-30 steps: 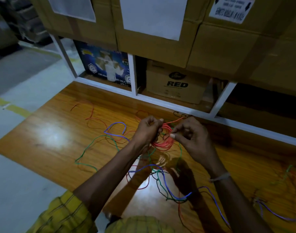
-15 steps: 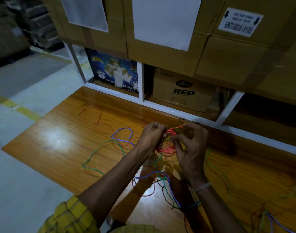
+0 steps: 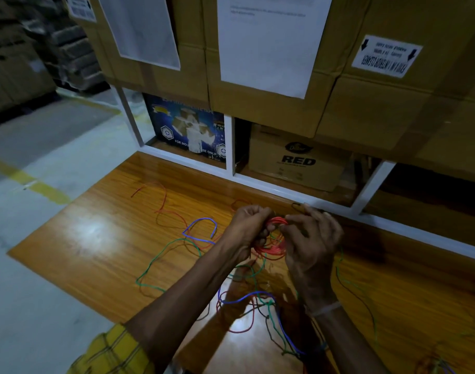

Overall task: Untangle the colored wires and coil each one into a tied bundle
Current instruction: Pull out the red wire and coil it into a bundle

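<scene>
Hands meet above the wooden board [image 3: 101, 238], toward its far edge. The left hand [image 3: 248, 228] grips a red wire coil [image 3: 274, 248] with curled fingers; the right hand [image 3: 309, 244] pinches the coil's top between thumb and fingertips. The board's left half has the most open surface, bounded by the concrete floor [image 3: 42, 292] on the left and near sides. A white shelf frame [image 3: 258, 182] runs directly along the far edge, just beyond the hands. Loose wire lies around the work point: a blue wire [image 3: 201, 221] and a green wire [image 3: 155, 261] to the left, a mixed tangle [image 3: 258, 306] near, beneath the forearms. Cardboard boxes [image 3: 293, 163] fill the shelf behind.
</scene>
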Tool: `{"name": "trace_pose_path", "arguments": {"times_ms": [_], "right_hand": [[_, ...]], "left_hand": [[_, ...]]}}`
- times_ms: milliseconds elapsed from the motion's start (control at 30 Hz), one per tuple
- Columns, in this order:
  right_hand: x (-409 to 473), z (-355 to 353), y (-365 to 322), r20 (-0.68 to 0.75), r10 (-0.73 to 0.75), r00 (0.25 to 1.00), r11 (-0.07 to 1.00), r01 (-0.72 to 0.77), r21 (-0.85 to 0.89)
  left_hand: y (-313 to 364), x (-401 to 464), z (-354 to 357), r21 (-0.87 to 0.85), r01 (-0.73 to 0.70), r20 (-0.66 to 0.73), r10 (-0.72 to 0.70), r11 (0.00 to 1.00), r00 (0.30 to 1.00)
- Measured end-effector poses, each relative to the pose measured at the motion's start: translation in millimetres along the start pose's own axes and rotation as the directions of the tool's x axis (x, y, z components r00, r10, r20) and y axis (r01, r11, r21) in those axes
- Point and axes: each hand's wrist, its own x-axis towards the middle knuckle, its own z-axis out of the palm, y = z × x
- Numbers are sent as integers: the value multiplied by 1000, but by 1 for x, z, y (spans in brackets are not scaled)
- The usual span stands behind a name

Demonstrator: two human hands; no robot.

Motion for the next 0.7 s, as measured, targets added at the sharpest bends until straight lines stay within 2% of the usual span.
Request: {"name": "trace_pose_path", "arguments": {"times_ms": [200, 367, 567, 700], "right_hand": [[-4, 3, 6, -28, -66, 997, 998, 66, -25], [1, 0, 6, -74, -137, 988, 990, 133, -50], [7, -4, 8, -66, -202, 977, 979, 199, -51], [9, -4, 8, -82, -196, 977, 980, 193, -44]], "left_hand": [[0, -3, 4, -73, 38, -10, -39, 997, 999], [1, -3, 3, -29, 24, -67, -26, 999, 997], [20, -4, -4, -51, 200, 83, -195, 978, 977], [23, 0, -6, -85, 246, 159, -231, 965, 960]]}}
